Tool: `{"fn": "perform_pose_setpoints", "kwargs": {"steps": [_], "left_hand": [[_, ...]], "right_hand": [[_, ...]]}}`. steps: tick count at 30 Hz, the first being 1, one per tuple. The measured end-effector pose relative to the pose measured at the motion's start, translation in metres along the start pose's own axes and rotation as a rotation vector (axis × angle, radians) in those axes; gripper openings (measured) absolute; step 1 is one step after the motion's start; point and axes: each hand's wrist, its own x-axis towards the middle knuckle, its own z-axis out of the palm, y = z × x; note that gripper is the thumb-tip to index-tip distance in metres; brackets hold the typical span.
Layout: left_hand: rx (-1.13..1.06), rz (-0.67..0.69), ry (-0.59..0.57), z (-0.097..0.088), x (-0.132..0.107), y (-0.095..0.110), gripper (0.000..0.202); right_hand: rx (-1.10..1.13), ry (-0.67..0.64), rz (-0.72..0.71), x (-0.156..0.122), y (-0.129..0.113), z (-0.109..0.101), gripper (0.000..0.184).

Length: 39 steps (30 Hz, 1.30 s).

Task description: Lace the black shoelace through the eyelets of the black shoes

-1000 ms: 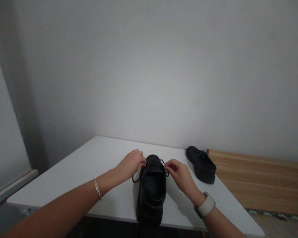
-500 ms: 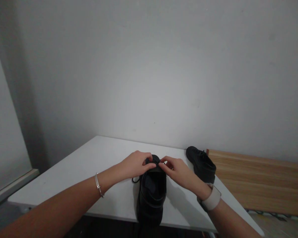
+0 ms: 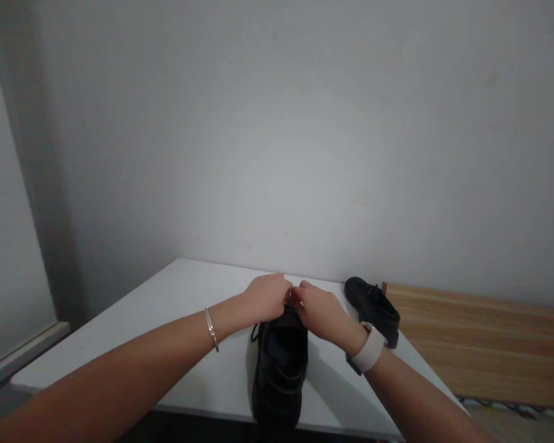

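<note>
A black lace-up shoe (image 3: pixel 279 394) stands upright on the white table (image 3: pixel 203 387), its heel toward me at the near edge. My left hand (image 3: pixel 268 298) is closed over the front of the shoe, fingers bent in a pinch. Meeting it fingertip to fingertip, my right hand (image 3: pixel 316 307) is closed too, at the lacing. Both pinch the black shoelace, though my fingers mostly cover it. A loop of the shoelace (image 3: pixel 254 333) sticks out on the shoe's left side. The toe is hidden behind my hands.
A second black laced shoe (image 3: pixel 373 307) lies on the table at the back right, past my right wrist. Beyond the table's right edge is a wood-grain board (image 3: pixel 480 344). A grey wall (image 3: pixel 277 154) rises behind the table.
My hands have come together over the shoe's lacing, the left moving right and up, the right slightly left. Their fingertips were apart before. Both shoes stay put.
</note>
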Motion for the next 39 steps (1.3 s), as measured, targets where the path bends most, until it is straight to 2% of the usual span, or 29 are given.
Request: {"fn": "perform_pose_setpoints", "kwargs": {"steps": [3,6,8,10,14,17,21,23,25,28,31,33,35,39], "left_hand": [[-0.230,0.036,0.211,-0.033,0.006,-0.006,0.014],[-0.658,0.090,0.595,-0.069,0.012,-0.009,0.005],[-0.760,0.095,0.736,-0.083,0.015,-0.007,0.002],[-0.782,0.081,0.760,-0.088,0.016,-0.002,0.004],[-0.986,0.083,0.638,-0.081,0.018,0.011,0.003],[-1.137,0.112,0.549,-0.075,0.021,0.019,0.005],[-1.376,0.122,0.365,-0.076,0.020,0.024,0.007],[-1.437,0.122,0.301,-0.076,0.019,0.023,0.009],[-1.440,0.145,0.314,-0.074,0.018,0.022,0.010],[-1.407,0.154,0.367,-0.071,0.019,0.019,0.009],[-1.364,0.138,0.372,-0.069,0.022,0.016,0.009],[-1.343,0.137,0.369,-0.068,0.023,0.013,0.008],[-1.353,0.123,0.355,-0.068,0.023,0.007,0.013],[-1.457,0.027,0.299,-0.062,0.015,-0.021,0.023]], "right_hand": [[0.470,0.228,0.005,0.007,0.010,-0.022,0.010],[0.974,0.596,-0.081,0.014,0.013,-0.054,0.008],[1.097,0.817,-0.155,0.018,0.011,-0.073,0.010],[1.128,0.900,-0.200,0.021,0.006,-0.083,0.009],[1.158,0.829,-0.224,0.026,-0.005,-0.081,0.008],[1.092,0.779,-0.253,0.027,-0.011,-0.080,0.008],[0.910,0.865,-0.216,0.028,-0.008,-0.084,0.005],[0.914,0.874,-0.181,0.030,-0.004,-0.082,0.006],[1.078,0.783,-0.173,0.032,0.000,-0.076,0.011],[1.426,0.498,-0.169,0.031,0.003,-0.064,0.024],[1.559,0.259,-0.146,0.026,0.006,-0.055,0.031],[1.524,0.227,-0.140,0.023,0.010,-0.053,0.029],[1.507,0.259,-0.119,0.021,0.013,-0.052,0.026],[1.752,0.357,-0.011,0.013,0.025,-0.047,0.023]]}}
